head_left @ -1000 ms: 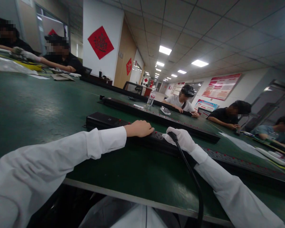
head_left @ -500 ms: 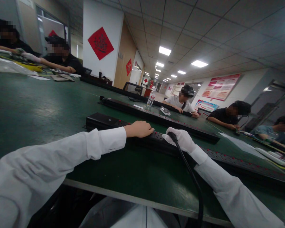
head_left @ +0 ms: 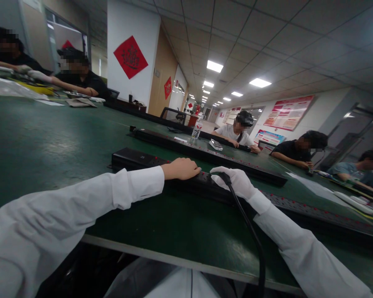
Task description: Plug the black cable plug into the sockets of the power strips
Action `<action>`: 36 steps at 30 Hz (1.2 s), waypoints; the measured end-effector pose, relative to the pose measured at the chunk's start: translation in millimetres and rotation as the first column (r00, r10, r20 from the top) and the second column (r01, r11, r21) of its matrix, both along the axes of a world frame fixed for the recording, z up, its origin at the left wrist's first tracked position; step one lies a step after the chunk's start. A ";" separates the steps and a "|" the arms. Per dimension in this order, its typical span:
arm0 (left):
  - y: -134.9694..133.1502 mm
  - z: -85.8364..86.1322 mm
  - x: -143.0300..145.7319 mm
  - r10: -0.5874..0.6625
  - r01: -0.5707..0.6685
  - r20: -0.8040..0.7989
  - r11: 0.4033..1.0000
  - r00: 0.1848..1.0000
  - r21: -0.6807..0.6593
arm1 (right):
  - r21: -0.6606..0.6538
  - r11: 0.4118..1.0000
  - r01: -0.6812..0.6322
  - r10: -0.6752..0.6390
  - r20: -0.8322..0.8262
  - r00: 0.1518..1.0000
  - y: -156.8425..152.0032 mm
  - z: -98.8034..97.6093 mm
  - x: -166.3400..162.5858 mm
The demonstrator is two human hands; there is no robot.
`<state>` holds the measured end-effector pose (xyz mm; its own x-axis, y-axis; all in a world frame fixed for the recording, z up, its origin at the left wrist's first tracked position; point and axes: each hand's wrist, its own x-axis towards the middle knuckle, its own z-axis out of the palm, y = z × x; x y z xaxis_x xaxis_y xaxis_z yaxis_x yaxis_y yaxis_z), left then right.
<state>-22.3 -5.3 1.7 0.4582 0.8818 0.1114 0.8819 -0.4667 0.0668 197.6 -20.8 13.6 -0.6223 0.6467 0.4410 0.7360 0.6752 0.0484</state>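
A long black power strip point(head_left: 130, 157) with rows of sockets and red marks lies across the table in front of me. My left hand point(head_left: 182, 169), bare, is laid over it with the fingers curled round its far edge. Just to the right, my right hand point(head_left: 238, 182) in a white glove is closed on a black plug point(head_left: 225, 178). That plug is at the strip's top face; the fingers hide its pins, so I cannot tell whether they are in a socket. From it a black cable point(head_left: 251, 225) runs down over the near table edge.
A second black power strip point(head_left: 174, 142) lies parallel behind the first on the green table point(head_left: 65, 128). Beyond it are a water bottle point(head_left: 197, 127) and a phone-like object point(head_left: 216, 144). Several co-workers sit around the table, with white pieces point(head_left: 354, 202) at right.
My right hand has shifted slightly left with the plug, closer to my left hand. The left hand keeps its place on the power strip.
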 end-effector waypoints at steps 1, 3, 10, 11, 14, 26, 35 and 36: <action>0.2 -0.1 0.0 0.004 -0.004 0.001 1.000 1.000 -0.001 | -0.008 1.000 -0.007 0.006 -0.003 1.000 -0.5 0.5 -0.1; 0.5 -0.3 0.1 0.007 -0.007 0.004 1.000 1.000 0.001 | -0.017 1.000 -0.010 0.010 -0.012 1.000 -0.9 1.0 -0.2; 1.4 -1.4 1.1 0.029 -0.029 -0.005 1.000 1.000 0.009 | -0.024 1.000 -0.005 0.005 -0.012 1.000 0.8 -0.3 0.4; 1.5 -1.5 1.3 0.034 -0.034 -0.006 0.999 0.999 0.013 | -0.024 1.000 -0.006 0.006 -0.012 1.000 1.0 -0.4 0.4; 1.8 -1.8 1.3 0.031 -0.031 0.001 1.000 1.000 0.003 | -0.022 1.000 -0.003 0.003 -0.009 1.000 1.1 -0.5 0.4; 2.2 -2.0 0.5 0.003 -0.003 0.023 1.000 1.000 0.003 | 0.061 0.995 0.077 -0.079 0.039 0.996 2.6 -2.7 0.2; 2.3 -3.4 1.2 0.006 -0.006 -0.005 0.999 1.000 0.042 | 0.069 0.995 0.078 -0.081 0.056 0.995 1.3 -1.4 -0.2; 2.1 -3.4 1.3 0.009 -0.009 -0.007 0.999 1.000 0.045 | 0.073 0.994 0.077 -0.082 0.055 0.995 0.9 -1.1 -0.4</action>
<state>-21.0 -3.2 -1.7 0.4510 0.8802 0.1476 0.8866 -0.4609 0.0396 197.2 -19.9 12.5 -0.5960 0.6637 0.4519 0.7818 0.6081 0.1380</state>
